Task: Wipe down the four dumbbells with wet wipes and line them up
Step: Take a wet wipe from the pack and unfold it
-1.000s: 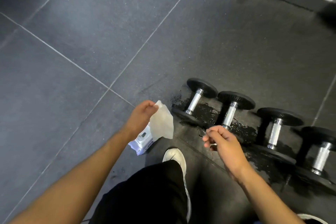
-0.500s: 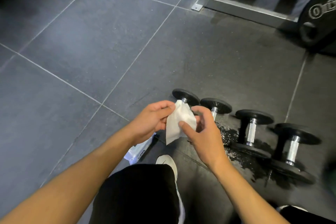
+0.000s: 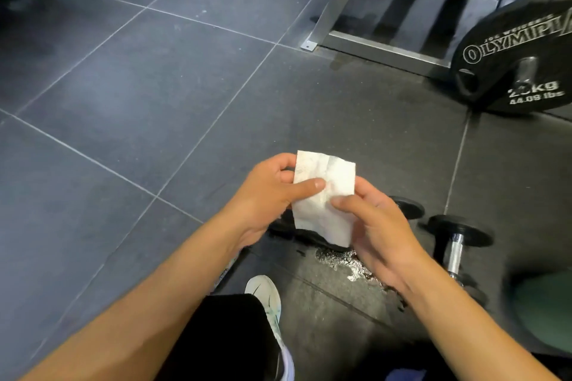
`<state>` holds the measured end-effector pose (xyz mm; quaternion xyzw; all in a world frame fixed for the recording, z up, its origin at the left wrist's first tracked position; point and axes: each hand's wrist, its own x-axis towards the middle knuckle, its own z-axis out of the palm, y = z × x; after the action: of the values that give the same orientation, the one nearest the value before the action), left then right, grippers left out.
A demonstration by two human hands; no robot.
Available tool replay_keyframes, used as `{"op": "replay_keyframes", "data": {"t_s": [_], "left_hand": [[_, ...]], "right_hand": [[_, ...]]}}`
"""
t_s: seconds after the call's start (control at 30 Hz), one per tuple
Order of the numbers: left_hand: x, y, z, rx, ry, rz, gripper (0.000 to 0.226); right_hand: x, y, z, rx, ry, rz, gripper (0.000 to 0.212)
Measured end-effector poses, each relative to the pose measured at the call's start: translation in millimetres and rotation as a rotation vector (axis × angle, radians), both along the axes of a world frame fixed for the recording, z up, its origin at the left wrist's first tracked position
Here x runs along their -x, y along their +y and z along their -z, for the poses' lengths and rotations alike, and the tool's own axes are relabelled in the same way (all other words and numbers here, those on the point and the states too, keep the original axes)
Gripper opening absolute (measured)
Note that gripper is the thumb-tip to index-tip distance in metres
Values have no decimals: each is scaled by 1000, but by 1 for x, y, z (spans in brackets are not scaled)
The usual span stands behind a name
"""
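Observation:
A white wet wipe point(image 3: 324, 195) is held up flat between both hands above the floor. My left hand point(image 3: 272, 195) pinches its left side with the thumb on the front. My right hand point(image 3: 380, 226) pinches its right side. Behind and below the hands lie black dumbbells with chrome handles: one point(image 3: 455, 244) shows fully at the right, another's black end point(image 3: 408, 207) peeks past my right hand, and a dark end point(image 3: 278, 224) shows under my left wrist. The others are hidden by my hands and the wipe.
A wet patch point(image 3: 343, 260) glistens on the dark floor below the wipe. A large black weight plate point(image 3: 513, 56) leans at the upper right beside a grey metal rack frame point(image 3: 334, 9). My white shoe point(image 3: 266, 297) sits at bottom centre. The wipes pack edge point(image 3: 224, 272) shows under my left forearm.
The wipe went from hanging in my left hand alone to being held by both hands and spread flatter. The view tilted up, showing the rack and weight plate.

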<state>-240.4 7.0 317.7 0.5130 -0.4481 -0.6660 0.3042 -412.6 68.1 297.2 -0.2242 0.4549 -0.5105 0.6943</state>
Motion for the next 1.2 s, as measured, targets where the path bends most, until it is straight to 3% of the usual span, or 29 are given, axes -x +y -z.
{"op": "replay_keyframes", "data": {"t_s": [0.33,0.53,0.7,0.87,0.97,1.1,1.2], "left_hand": [[25,2,24,82,19,18,27],[41,-3,44,154,-271,-138,30],[55,2,44,97,-189,15,24],[54,-3,46,135,-145,18,11],[55,-1,47,166,-177,61,14],[55,-4,47,162,-215,17,19],[55,-11,48,86,-144,-60,21]], "right_hand": [[34,-12,1,-170,-11,-59,36],[44,-26,11,-198,75,7,31],[48,-31,5,-185,41,-13,19],[47,-28,8,-179,90,-38,36],[51,-27,9,-200,105,-33,32],[59,-30,12,-214,151,24,17],[66,-33,13,-209,148,79,22]]}}
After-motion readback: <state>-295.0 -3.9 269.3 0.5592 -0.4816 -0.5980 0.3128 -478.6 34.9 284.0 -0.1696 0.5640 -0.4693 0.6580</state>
